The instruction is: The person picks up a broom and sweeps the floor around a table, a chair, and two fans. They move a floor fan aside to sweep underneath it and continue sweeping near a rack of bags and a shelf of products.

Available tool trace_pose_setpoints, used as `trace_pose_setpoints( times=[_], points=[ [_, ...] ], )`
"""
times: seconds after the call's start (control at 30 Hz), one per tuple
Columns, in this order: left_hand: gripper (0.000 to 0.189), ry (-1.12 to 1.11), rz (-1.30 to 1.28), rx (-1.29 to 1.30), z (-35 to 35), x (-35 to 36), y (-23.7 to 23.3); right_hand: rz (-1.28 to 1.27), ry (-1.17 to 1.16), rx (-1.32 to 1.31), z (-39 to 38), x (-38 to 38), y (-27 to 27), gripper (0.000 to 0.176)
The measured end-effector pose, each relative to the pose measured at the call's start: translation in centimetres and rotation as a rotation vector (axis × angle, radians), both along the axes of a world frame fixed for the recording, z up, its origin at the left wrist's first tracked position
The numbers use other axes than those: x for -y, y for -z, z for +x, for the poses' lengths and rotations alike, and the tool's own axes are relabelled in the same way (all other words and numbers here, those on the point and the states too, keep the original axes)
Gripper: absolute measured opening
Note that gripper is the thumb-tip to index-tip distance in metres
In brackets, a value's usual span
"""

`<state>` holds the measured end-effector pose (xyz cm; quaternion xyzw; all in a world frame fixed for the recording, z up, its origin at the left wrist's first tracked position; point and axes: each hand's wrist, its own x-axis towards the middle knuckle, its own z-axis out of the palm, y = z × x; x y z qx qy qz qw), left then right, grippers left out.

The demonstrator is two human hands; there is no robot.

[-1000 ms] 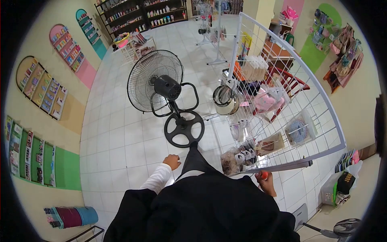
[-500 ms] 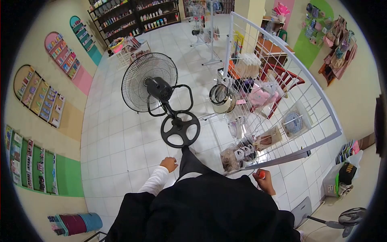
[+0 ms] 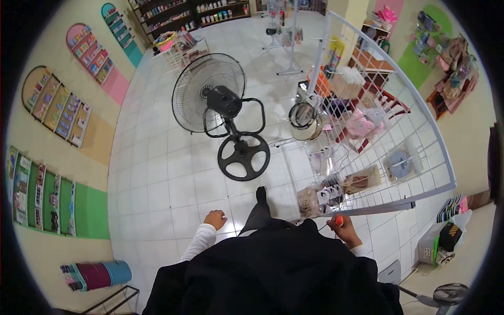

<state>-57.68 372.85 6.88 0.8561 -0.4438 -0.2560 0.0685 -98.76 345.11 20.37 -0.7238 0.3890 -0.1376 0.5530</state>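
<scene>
My left hand (image 3: 216,219) hangs low over the white tiles, its fingers loosely curled and nothing visible in them. In my right hand (image 3: 344,231) is a thing with a rounded orange-red end (image 3: 339,220) poking out of the fist. A thin dark piece shows beside that hand, but the rest is hidden by the fingers. Ahead of me stands a black pedestal fan (image 3: 224,102), its round base (image 3: 244,157) on the floor just beyond my foot (image 3: 261,194).
A white wire grid rack (image 3: 420,115) hung with bagged goods is close on my right, with round black-rimmed items (image 3: 303,115) at its left end. Wall shelves (image 3: 58,105) line the left side. Black shelving (image 3: 184,16) stands at the back. Another fan (image 3: 450,294) is at lower right.
The pedestal fan now appears higher and further right, with a gap between its base and my foot, which shows fully. The orange-red-ended thing stays in my right hand.
</scene>
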Motion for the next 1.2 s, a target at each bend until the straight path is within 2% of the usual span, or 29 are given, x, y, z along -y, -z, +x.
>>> trace_pose_setpoints(
  times=[0.1, 0.2, 0.27, 0.33, 0.4, 0.6, 0.7, 0.77, 0.8, 0.83, 0.9, 0.97, 1.03, 1.07, 1.13, 1.2],
  points=[
    [0.029, -0.061, 0.007, -0.051, -0.3, -2.1, 0.6, 0.108, -0.010, 0.005, 1.8, 0.5, 0.6, 0.029],
    [0.028, -0.042, -0.006, -0.053, -0.4, -2.3, 1.3, -0.071, -0.051, -0.079, 3.0, 0.7, 0.8, 0.029],
    [0.027, 0.014, -0.007, -0.068, -0.2, -1.3, 1.4, -0.166, 0.021, -0.055, 4.5, 0.4, 0.0, 0.029],
    [0.027, 0.061, 0.009, -0.064, -0.2, 0.8, -0.2, -0.238, 0.097, 0.026, 6.8, -0.2, -3.1, 0.029],
    [0.027, 0.131, -0.004, -0.115, -0.2, 3.3, -2.5, -0.264, 0.149, -0.036, 9.0, -0.8, -6.5, 0.030],
    [0.025, 0.277, -0.299, -0.237, 0.8, 7.3, -6.6, -0.252, 0.170, 0.007, 16.2, -4.4, -14.4, 0.033],
    [0.025, 0.296, -0.400, -0.327, 2.3, 6.6, -9.4, -0.147, 0.076, 0.159, 20.2, -6.3, -13.8, 0.034],
    [0.028, 0.315, -0.417, -0.372, 3.7, 5.2, -10.4, -0.178, -0.051, 0.240, 24.4, -8.5, -15.9, 0.032],
    [0.031, 0.308, -0.421, -0.398, 4.7, 4.4, -11.0, -0.193, -0.118, 0.280, 26.3, -9.3, -16.6, 0.031],
    [0.034, 0.299, -0.424, -0.425, 5.6, 3.6, -11.6, -0.020, -0.267, 0.190, 27.9, -9.6, -16.4, 0.029],
    [0.045, 0.272, -0.427, -0.465, 7.2, 1.9, -13.1, 0.000, -0.426, 0.271, 32.2, -11.3, -17.0, 0.027],
    [0.047, 0.247, -0.573, -0.653, 8.7, 0.9, -9.3, 0.051, -0.555, 0.381, 36.5, -13.6, -18.0, 0.028],
    [0.043, 0.162, -0.653, -0.825, 9.9, 0.3, -13.6, 0.118, -0.647, 0.538, 40.5, -15.6, -19.1, 0.029],
    [0.040, 0.121, -0.694, -0.911, 10.6, 0.0, -15.8, 0.171, -0.719, 0.482, 41.8, -16.2, -19.2, 0.026],
    [0.029, 0.042, -0.917, -0.755, 11.8, -1.4, -19.3, 0.278, -0.850, 0.364, 44.0, -16.9, -18.7, 0.024],
    [0.024, -0.072, -0.932, -0.601, 13.5, -2.9, -17.9, 0.163, -1.024, 0.497, 46.5, -17.2, -18.5, 0.032]
  ],
)
